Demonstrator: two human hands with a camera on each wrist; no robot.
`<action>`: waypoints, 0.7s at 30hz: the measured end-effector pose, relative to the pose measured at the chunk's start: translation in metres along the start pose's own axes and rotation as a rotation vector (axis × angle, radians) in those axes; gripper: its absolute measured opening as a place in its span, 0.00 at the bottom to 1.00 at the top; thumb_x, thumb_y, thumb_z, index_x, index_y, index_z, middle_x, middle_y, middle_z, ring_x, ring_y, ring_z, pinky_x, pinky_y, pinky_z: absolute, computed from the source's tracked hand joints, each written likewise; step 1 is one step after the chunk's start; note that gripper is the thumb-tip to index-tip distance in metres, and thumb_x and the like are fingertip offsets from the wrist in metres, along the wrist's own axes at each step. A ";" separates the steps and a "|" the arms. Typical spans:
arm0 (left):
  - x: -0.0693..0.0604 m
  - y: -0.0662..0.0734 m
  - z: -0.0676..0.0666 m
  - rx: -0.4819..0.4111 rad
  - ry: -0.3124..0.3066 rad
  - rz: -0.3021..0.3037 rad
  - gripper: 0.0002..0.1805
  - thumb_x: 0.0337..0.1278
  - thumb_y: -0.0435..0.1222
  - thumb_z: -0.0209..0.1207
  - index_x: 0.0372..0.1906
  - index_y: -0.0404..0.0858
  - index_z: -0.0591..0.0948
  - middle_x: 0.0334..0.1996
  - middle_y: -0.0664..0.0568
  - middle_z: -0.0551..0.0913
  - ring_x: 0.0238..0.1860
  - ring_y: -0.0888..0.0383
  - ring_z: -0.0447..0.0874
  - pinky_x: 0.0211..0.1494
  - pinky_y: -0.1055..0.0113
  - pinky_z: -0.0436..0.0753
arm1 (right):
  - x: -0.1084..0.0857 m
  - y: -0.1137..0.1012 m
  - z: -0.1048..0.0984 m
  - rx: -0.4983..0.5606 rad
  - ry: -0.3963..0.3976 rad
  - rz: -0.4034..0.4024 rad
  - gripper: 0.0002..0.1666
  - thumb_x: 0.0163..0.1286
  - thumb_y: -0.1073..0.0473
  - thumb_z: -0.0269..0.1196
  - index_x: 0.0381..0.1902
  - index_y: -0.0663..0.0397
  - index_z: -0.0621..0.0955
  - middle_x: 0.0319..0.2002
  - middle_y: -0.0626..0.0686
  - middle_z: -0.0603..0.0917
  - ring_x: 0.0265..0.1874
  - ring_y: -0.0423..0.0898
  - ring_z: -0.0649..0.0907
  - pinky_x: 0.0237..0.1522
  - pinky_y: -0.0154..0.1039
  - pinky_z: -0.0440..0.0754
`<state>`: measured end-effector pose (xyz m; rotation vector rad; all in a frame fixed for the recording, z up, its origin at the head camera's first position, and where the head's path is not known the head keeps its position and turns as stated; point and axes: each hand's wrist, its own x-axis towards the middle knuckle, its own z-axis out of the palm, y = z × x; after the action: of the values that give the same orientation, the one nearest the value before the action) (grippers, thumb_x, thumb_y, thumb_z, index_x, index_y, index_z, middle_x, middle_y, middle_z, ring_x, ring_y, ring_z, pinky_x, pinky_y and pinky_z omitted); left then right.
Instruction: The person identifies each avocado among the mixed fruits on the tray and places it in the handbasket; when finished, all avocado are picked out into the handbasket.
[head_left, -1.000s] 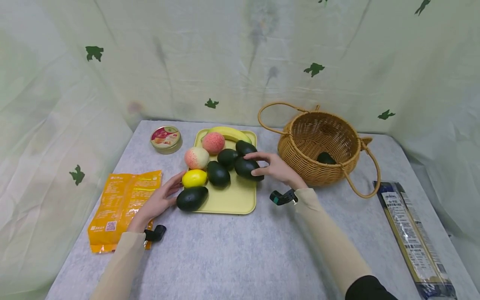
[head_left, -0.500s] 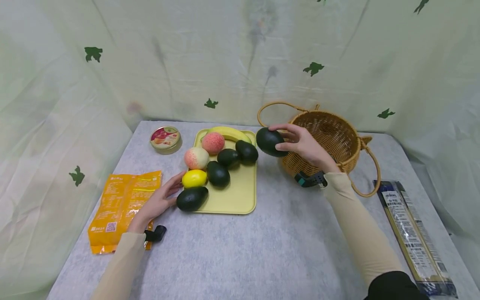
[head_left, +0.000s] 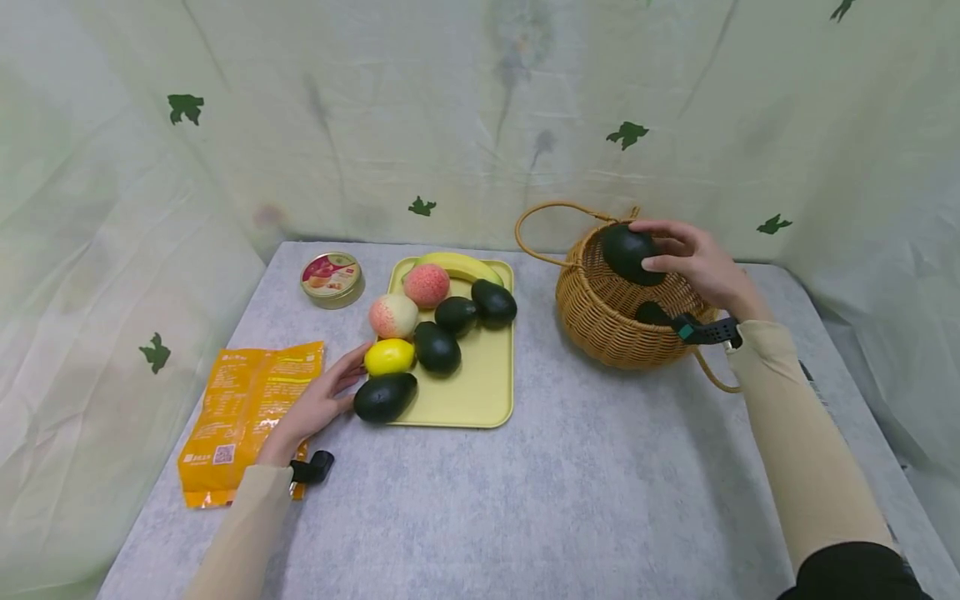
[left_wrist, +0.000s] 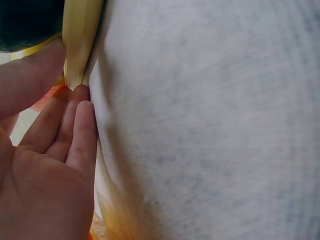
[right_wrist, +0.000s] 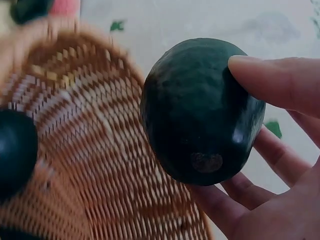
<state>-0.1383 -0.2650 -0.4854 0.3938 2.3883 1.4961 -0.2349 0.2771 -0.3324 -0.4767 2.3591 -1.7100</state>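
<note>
Presently held avocado (head_left: 628,253): over the mouth of the wicker basket (head_left: 611,340), at the right of the desk (head_left: 525,517); its height above the inside cannot be told.
Right hand (head_left: 697,265): grip clamped on that fruit, thumb on one side, fingers on the other.
Basket avocado (head_left: 649,313): low inside, by the wall nearer the person.
Left hand (head_left: 318,404): grip apart, fingers extended against the edge of the yellow tray (head_left: 480,396); the thumb is close by the corner avocado (head_left: 385,397), contact unclear.
Tray fruit: lemon (head_left: 389,357), pink peach (head_left: 427,286), paler peach (head_left: 393,317), banana (head_left: 459,267) and three more avocados (head_left: 437,348).
Glossy skin: looks smooth, so a pinch that loosens early could let the held fruit slip, strike the rim and roll onto the desk.
Basket handle (head_left: 712,373): passes beneath the right sleeve (head_left: 810,442); an arm dipping low might snag it and tip the basket, whose sides look rounded.
Inside bump: a careless drop may knock one avocado against the other.
Tray corner: the avocado there overlaps the rim, so a nudge from the left thumb could roll it off.
</note>
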 end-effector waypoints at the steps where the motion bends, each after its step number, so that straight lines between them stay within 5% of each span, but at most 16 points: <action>1: 0.000 0.000 0.000 -0.001 -0.001 -0.001 0.43 0.58 0.19 0.51 0.76 0.47 0.54 0.71 0.41 0.58 0.68 0.42 0.60 0.69 0.45 0.58 | -0.001 0.002 -0.004 -0.006 0.007 0.004 0.29 0.68 0.65 0.61 0.66 0.49 0.72 0.66 0.51 0.67 0.58 0.49 0.72 0.47 0.32 0.78; 8: 0.000 0.000 0.000 0.009 0.003 0.005 0.43 0.57 0.18 0.50 0.75 0.47 0.54 0.71 0.41 0.59 0.68 0.42 0.60 0.69 0.46 0.58 | -0.010 0.014 -0.027 -0.018 0.051 0.042 0.29 0.68 0.66 0.60 0.67 0.47 0.72 0.67 0.51 0.66 0.62 0.49 0.69 0.46 0.29 0.77; 14: 0.001 0.001 -0.001 0.007 -0.002 0.008 0.42 0.58 0.18 0.50 0.75 0.47 0.54 0.71 0.41 0.59 0.68 0.43 0.60 0.69 0.47 0.58 | -0.016 0.014 -0.036 -0.033 0.080 0.101 0.29 0.69 0.66 0.59 0.67 0.47 0.71 0.65 0.57 0.66 0.54 0.47 0.73 0.43 0.29 0.79; 17: 0.001 0.001 -0.001 0.004 0.000 0.001 0.43 0.58 0.18 0.50 0.76 0.47 0.54 0.71 0.41 0.58 0.68 0.42 0.60 0.69 0.46 0.58 | -0.015 0.014 -0.036 -0.122 0.089 0.119 0.29 0.68 0.65 0.61 0.66 0.49 0.72 0.66 0.55 0.64 0.59 0.53 0.69 0.46 0.31 0.77; 21: 0.000 0.001 0.000 0.003 0.003 -0.004 0.43 0.58 0.18 0.50 0.75 0.47 0.54 0.71 0.41 0.58 0.68 0.42 0.60 0.69 0.46 0.58 | -0.010 0.017 -0.034 -0.290 0.077 0.112 0.30 0.66 0.66 0.63 0.65 0.53 0.72 0.68 0.56 0.63 0.64 0.58 0.63 0.59 0.48 0.69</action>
<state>-0.1384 -0.2643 -0.4849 0.3876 2.3925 1.4933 -0.2394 0.3158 -0.3385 -0.3183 2.6492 -1.3683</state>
